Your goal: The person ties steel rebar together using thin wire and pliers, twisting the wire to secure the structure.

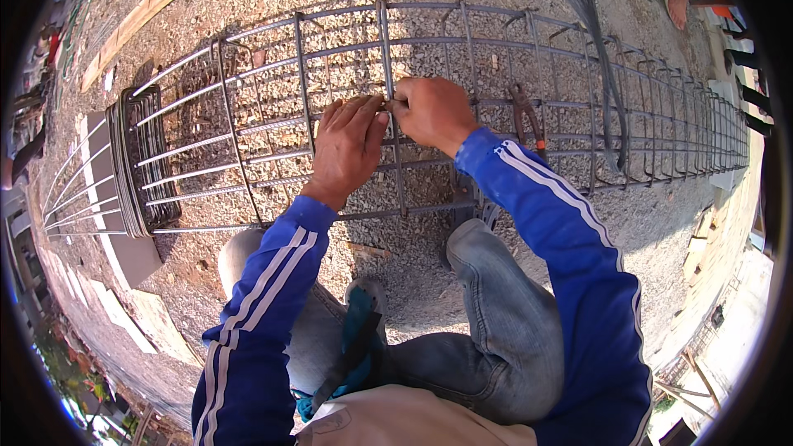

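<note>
A long rebar cage of ribbed steel bars [266,127] and square stirrups lies across in front of me. My left hand [350,152] is laid over a lengthwise bar, its fingertips and thumb meeting at a crossing with an upright stirrup [386,43]. Against the same crossing, my right hand [435,110] is curled, thumb and forefinger together. Whatever is between the fingertips is too small and covered to make out. To the right of that hand, rusty pincers [525,113] with an orange patch on one handle rest on the cage.
A bundle of thin tie wire [601,52] drapes over the cage at right. Stacked stirrups [130,164] hang around the bars at left, near a grey block [133,257]. A wooden plank [158,9] lies on the gravel beyond. Another person's bare foot [679,3] shows at upper right.
</note>
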`<action>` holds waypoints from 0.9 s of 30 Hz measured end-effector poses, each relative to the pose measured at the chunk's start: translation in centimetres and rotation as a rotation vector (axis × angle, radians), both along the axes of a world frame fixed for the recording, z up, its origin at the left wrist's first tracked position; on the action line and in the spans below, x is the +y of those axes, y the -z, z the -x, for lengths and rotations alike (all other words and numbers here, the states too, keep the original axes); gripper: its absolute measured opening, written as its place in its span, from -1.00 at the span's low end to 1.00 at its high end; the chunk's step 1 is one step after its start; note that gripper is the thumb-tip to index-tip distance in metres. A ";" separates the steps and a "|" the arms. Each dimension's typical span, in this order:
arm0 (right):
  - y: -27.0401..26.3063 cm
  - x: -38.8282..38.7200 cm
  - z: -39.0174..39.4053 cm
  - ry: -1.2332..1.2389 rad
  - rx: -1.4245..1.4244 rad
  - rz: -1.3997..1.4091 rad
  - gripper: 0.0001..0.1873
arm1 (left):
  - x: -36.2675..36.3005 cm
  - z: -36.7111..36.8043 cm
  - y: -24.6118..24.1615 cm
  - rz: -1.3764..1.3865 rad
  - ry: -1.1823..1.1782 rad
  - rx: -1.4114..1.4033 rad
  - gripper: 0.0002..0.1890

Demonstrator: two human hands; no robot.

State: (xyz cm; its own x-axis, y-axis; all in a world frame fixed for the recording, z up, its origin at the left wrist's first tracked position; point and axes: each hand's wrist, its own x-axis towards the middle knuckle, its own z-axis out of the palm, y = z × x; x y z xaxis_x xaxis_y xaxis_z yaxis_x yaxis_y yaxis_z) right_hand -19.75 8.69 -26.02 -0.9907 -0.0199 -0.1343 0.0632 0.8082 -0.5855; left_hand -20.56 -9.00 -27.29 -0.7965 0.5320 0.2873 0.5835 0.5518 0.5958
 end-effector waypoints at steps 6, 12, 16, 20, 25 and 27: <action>-0.6 -0.1 0.2 -0.035 -0.010 -0.061 -0.78 | 0.1 0.9 -1.2 0.055 0.058 -0.140 -0.50; -0.6 -0.1 0.2 0.019 -0.059 -0.038 -0.79 | 0.9 2.6 -1.7 0.153 -0.008 -0.543 -0.29; -1.0 -0.2 0.3 0.039 -0.132 -0.045 -0.78 | 1.5 5.4 -0.4 0.342 -0.126 -0.845 0.12; -0.7 -0.5 0.2 0.025 -0.116 -0.046 -0.78 | 2.1 7.6 0.9 0.358 0.016 -0.938 0.15; -0.1 0.5 -0.5 -0.082 0.058 -0.082 -0.70 | 3.5 8.2 -0.5 0.344 0.029 -1.291 0.10; -0.5 0.3 -0.9 -0.169 0.131 -0.122 -0.69 | 3.5 8.2 -0.7 0.350 0.026 -1.292 0.07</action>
